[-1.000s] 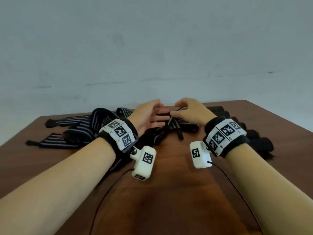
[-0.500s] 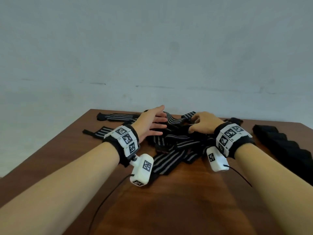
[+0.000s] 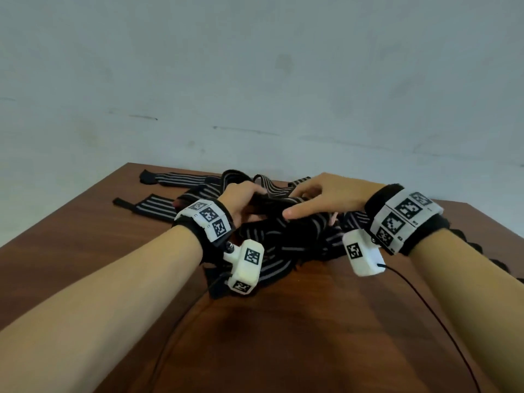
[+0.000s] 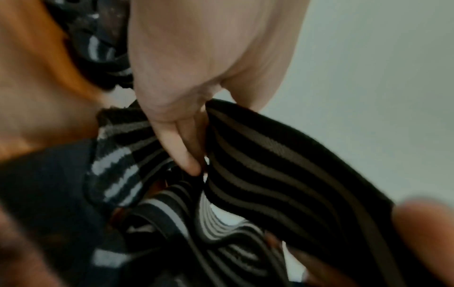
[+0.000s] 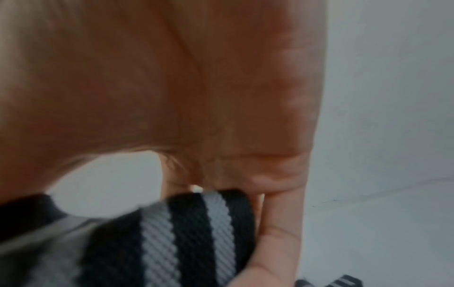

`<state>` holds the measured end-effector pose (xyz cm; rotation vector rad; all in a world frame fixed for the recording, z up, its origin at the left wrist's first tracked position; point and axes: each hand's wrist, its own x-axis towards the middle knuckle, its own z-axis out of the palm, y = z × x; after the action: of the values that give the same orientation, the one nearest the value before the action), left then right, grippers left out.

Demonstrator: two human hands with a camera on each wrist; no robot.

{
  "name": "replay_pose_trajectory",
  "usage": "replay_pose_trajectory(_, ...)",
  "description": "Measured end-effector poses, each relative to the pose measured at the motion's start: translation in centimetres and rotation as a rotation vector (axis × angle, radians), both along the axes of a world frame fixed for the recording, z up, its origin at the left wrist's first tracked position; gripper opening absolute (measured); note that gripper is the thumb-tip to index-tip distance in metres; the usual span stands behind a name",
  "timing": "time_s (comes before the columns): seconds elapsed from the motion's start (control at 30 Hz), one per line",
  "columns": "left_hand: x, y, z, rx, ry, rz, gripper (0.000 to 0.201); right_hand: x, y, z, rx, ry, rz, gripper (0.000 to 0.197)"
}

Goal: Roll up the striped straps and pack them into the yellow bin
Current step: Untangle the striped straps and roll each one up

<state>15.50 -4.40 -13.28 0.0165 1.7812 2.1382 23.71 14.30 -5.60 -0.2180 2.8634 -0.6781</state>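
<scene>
Plainly the work is at its first step: picking one strap out of the heap, with nothing rolled from it yet, so far as I can judge. On the brown table (image 3: 85, 251) the pile of striped straps (image 3: 283, 245) lies at about twelve o'clock from the person, two loose ones trailing off toward ten o'clock, and a row of dark bundles (image 3: 482, 251) sits at two o'clock. No yellow bin shows in any view. The left hand (image 3: 241, 199) has its fingers (image 4: 181, 147) curled into the heap, clamped round a fold of strap. The right hand (image 3: 334, 194) pinches a strap too, its thumb stretched out toward the left hand; the right wrist view shows striped webbing caught against the fingers (image 5: 277, 233).

Next, I judge, one strap must be drawn free of the tangle and its end found.

Against half a second ago, the left hand was flat and spread; now both hands are buried in the heap.
</scene>
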Motion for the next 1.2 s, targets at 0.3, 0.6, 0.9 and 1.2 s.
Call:
replay_pose_trajectory(0.3, -0.9, -1.7, 3.5, 0.238, 0.115, 0.122, 0.057, -0.7, 1.7, -1.9, -0.059, -0.008, -0.041, 0.081)
replay_pose_trajectory(0.6, -1.0, -5.1, 6.1, 0.394, 0.201, 0.035, 0.013, -2.5, 1.6, -4.3, -0.059, 0.005, -0.046, 0.016)
replay_pose_trajectory(0.9, -0.1, -4.1, 4.6, -0.512, 0.371, -0.151, 0.071, -2.6, 1.0, -3.1, -0.716, 0.250, -0.147, 0.021)
replay_pose_trajectory(1.2, 1.2, -0.3, 1.1, -0.310, 0.403, -0.073, 0.114, -3.1, -0.2, -2.4, -0.923, 0.545, -0.363, 0.018)
